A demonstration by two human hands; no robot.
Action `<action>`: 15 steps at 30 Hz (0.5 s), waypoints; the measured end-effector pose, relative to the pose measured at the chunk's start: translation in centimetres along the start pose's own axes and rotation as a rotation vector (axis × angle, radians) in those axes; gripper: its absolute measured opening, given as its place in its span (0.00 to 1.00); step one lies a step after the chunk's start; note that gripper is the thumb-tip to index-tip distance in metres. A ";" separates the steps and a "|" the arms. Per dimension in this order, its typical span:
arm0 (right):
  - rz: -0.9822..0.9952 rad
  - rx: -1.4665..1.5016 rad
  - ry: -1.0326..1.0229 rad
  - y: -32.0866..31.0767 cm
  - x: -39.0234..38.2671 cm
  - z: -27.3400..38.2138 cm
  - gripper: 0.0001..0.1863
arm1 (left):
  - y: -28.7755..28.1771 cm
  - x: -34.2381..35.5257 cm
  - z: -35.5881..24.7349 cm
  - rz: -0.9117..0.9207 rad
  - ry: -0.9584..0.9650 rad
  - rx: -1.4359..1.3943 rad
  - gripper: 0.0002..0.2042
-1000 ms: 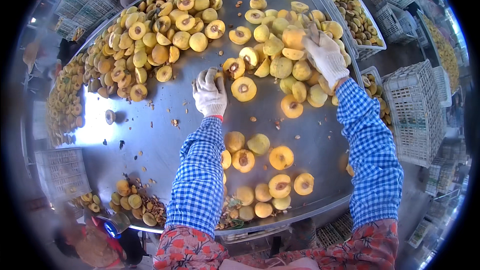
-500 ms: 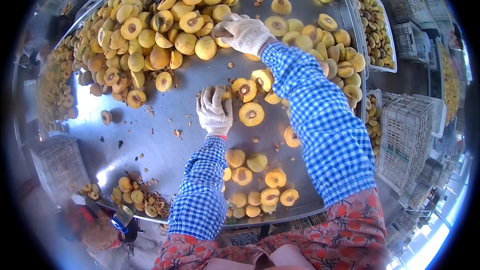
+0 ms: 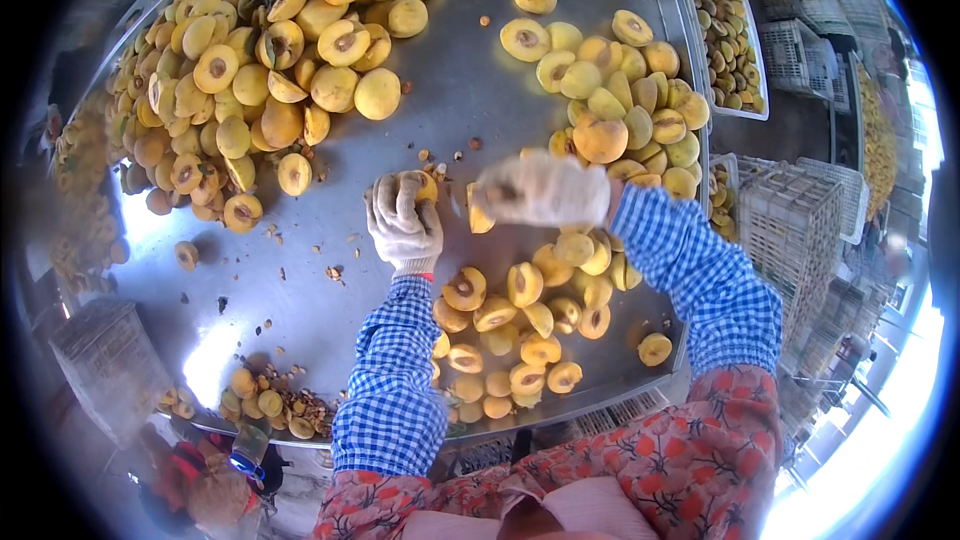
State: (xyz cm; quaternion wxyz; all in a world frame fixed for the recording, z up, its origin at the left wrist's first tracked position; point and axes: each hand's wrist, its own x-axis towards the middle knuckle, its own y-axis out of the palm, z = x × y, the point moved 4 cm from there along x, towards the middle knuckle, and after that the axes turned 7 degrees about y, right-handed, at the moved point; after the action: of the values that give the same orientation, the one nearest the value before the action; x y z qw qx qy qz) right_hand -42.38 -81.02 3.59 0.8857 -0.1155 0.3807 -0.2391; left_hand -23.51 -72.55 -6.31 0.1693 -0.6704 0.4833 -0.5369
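Note:
Gloved in white knit, my left hand (image 3: 403,220) rests near the middle of the metal table, fingers curled round a yellow peach half (image 3: 427,187) that is mostly hidden. My right hand (image 3: 545,188), also gloved, is smeared by motion just to its right. Beside the right fingertips stands another peach half (image 3: 480,210). Whether the right hand grips it or holds a tool, I cannot make out. Nearer to me lies a group of cut peach halves (image 3: 525,283), some with brown pits showing.
A large heap of peaches (image 3: 255,85) fills the far left, and a smaller heap (image 3: 620,90) lies at the right edge. Pit scraps (image 3: 305,405) gather at the near left. Beyond the table's right rim stand a white crate of peaches (image 3: 765,60) and stacked plastic crates (image 3: 790,230).
My right hand has come back from the far heap toward me and rightward. Peach halves from the middle now lie among a larger near-right group. My left hand keeps its grip.

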 end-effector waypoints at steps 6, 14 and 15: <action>-0.913 -0.485 0.284 -18.1 9.1 -7.7 0.23 | 0.7 0.2 -0.3 -0.021 0.035 0.002 0.17; -0.442 -0.202 -0.014 -10.4 5.6 -7.1 0.14 | 0.6 -0.1 -0.3 0.012 0.032 0.060 0.16; -0.419 -0.128 -0.006 -11.7 3.9 -6.4 0.15 | 0.7 -0.1 -0.4 0.010 0.030 0.062 0.16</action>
State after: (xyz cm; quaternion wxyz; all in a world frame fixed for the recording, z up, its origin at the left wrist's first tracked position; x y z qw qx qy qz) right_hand -48.59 -93.19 1.30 0.8088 -0.2488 0.3600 -0.3930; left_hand -24.22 -72.65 -6.77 0.1854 -0.6544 0.4724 -0.5605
